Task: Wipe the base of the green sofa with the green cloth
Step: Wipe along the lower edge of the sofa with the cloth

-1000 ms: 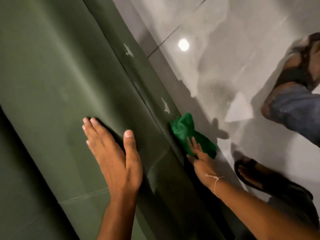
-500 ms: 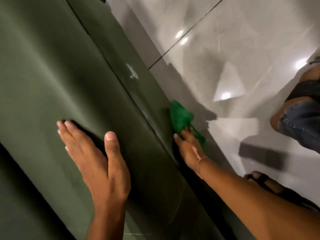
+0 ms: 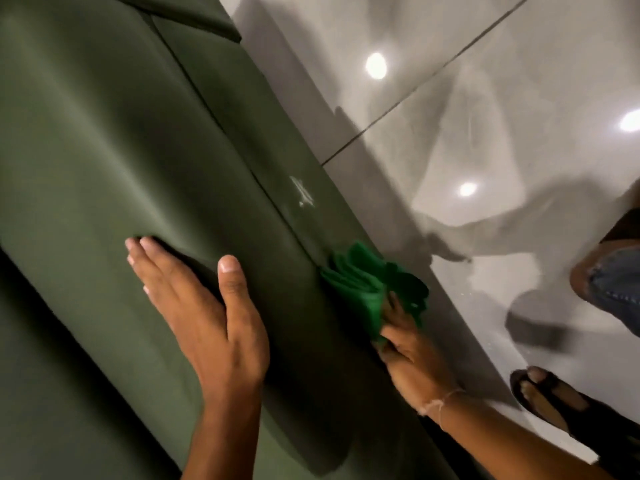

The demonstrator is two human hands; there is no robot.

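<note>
The green sofa (image 3: 104, 140) fills the left half of the view; its base (image 3: 277, 161) is the darker strip running diagonally along the floor, with a pale scuff mark (image 3: 303, 194) on it. My right hand (image 3: 408, 358) presses the bunched bright green cloth (image 3: 363, 285) against the base, just below the scuff mark. My left hand (image 3: 204, 313) lies flat on the sofa's seat front, fingers together and thumb spread, holding nothing.
Glossy grey floor tiles (image 3: 467, 133) with light reflections lie to the right of the sofa. My sandalled foot (image 3: 554, 403) is at the lower right. A knee in jeans (image 3: 609, 282) shows at the right edge.
My right hand has kept sliding the cloth along the sofa base toward the scuff mark. My left hand stays flat on the seat front.
</note>
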